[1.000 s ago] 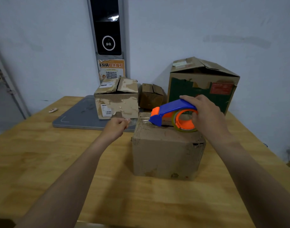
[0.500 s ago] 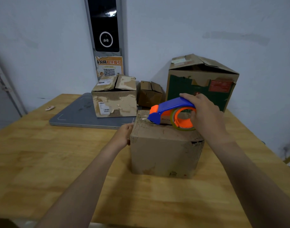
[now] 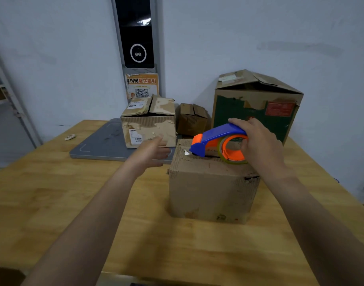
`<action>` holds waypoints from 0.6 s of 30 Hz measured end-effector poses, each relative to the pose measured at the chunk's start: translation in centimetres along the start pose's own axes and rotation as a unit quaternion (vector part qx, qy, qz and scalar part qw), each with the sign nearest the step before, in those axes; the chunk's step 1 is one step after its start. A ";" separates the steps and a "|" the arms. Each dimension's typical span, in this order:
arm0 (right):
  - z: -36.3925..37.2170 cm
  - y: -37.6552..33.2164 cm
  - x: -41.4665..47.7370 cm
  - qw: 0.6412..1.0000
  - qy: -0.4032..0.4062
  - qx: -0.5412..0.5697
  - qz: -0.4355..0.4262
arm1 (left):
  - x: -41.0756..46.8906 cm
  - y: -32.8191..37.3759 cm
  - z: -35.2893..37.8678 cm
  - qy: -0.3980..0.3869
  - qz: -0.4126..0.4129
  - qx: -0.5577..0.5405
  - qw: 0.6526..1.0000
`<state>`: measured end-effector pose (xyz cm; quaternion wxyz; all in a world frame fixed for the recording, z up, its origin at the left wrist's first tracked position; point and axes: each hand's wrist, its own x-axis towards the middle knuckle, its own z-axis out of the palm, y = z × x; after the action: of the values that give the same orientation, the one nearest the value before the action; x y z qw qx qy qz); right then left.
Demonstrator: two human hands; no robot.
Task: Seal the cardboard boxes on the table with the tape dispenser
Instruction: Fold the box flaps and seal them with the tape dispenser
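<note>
A plain brown cardboard box (image 3: 210,193) stands mid-table. On its top rests a blue and orange tape dispenser (image 3: 216,144) with a clear tape roll, its nose at the box's far left edge. My right hand (image 3: 259,145) grips the dispenser's handle and roll. My left hand (image 3: 150,151) hovers left of the box with fingers spread, touching nothing. Behind stand a torn box (image 3: 150,124), a small brown box (image 3: 192,119) and a tall green-sided box (image 3: 255,104).
A grey flat pad (image 3: 102,145) lies under the torn box at the back of the wooden table (image 3: 53,203). A small white object (image 3: 70,137) sits near the left edge. A wall panel with a QR poster (image 3: 141,85) stands behind. Metal shelving is at far left.
My left hand left the box's upper left corner and moved away to the left, its fingers spreading. The dispenser stayed on the box top.
</note>
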<state>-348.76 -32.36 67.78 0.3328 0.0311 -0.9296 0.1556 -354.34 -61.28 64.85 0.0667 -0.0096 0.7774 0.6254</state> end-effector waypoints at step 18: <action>0.3 -1.1 -0.1 0.997 -0.018 0.074 0.006 | -2.4 -1.2 1.3 -0.141 -0.073 0.083 0.984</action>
<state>-348.74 -33.50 67.81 0.3117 0.0525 -0.9216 0.2252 -351.74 -60.46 63.72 0.2220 0.0275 0.8064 0.5474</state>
